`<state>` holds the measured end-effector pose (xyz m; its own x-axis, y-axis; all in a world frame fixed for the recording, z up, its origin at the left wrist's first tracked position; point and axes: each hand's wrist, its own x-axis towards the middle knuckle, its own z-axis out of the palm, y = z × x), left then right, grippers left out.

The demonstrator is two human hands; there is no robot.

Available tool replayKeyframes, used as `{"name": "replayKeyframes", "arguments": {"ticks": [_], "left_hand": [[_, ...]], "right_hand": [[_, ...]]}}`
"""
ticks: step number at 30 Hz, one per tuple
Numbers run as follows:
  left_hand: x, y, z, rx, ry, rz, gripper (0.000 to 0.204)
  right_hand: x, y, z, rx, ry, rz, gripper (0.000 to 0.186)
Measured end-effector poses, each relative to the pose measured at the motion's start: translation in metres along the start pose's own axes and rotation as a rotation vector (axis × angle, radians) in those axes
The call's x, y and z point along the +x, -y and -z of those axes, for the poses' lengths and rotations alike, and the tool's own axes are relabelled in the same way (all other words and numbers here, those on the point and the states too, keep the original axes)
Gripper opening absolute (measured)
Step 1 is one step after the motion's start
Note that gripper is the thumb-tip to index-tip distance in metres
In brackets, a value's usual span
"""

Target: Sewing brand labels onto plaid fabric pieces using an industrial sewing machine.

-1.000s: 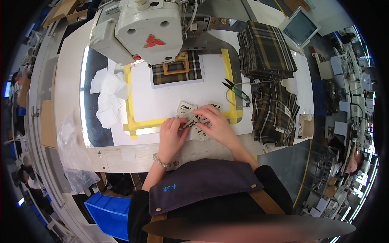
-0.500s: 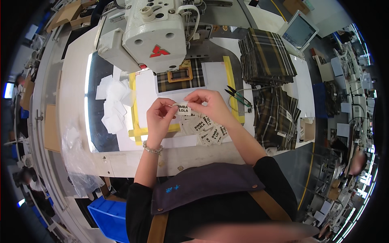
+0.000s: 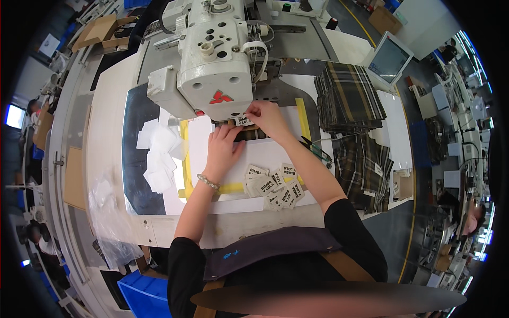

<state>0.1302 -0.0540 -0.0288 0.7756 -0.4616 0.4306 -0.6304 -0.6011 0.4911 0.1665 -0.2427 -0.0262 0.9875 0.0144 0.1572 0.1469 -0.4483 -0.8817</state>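
My right hand (image 3: 265, 119) pinches a small white label (image 3: 243, 121) with dark print, up under the head of the white industrial sewing machine (image 3: 214, 79). My left hand (image 3: 222, 151) lies beside it with fingers stretched forward and apart, the tips close to the label's lower left. Below both hands, a piece of dark plaid fabric (image 3: 254, 134) shows, with part of a tan frame mostly hidden by the fingers. A loose heap of the same printed labels (image 3: 269, 184) sits nearer to me, between my forearms.
White paper-like pieces (image 3: 159, 151) lie at the left. On the right are green-handled snips (image 3: 319, 152), a tall plaid fabric stack (image 3: 350, 100) and looser plaid pieces (image 3: 363, 164). A screen (image 3: 391, 58) stands behind. A blue crate (image 3: 146, 290) sits below the table's left side.
Both hands have moved forward from above the label heap to the plaid fabric under the machine head. The right hand carries the label; the left has let go and spread its fingers.
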Motion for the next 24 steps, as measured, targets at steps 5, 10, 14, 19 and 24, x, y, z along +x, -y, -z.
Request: {"name": "replayKeyframes", "arguments": {"ticks": [5, 10, 14, 19, 24], "left_hand": [[0.008, 0.007, -0.006, 0.178, 0.051, -0.181, 0.033], [0.010, 0.005, -0.006, 0.206, -0.033, -0.253, 0.032], [0.004, 0.006, -0.004, 0.173, 0.001, -0.239, 0.034], [0.004, 0.004, -0.001, 0.160, 0.015, -0.193, 0.036], [-0.001, 0.001, -0.003, 0.188, 0.041, -0.157, 0.037]], "right_hand": [[-0.002, 0.005, -0.005, -0.015, -0.046, -0.016, 0.009], [-0.007, 0.004, -0.009, 0.000, -0.105, -0.010, 0.008], [-0.010, 0.003, -0.013, 0.008, -0.124, -0.010, 0.008], [-0.009, 0.000, -0.020, -0.008, -0.165, -0.016, 0.008], [-0.011, 0.007, -0.018, 0.021, -0.139, -0.091, 0.008]]}}
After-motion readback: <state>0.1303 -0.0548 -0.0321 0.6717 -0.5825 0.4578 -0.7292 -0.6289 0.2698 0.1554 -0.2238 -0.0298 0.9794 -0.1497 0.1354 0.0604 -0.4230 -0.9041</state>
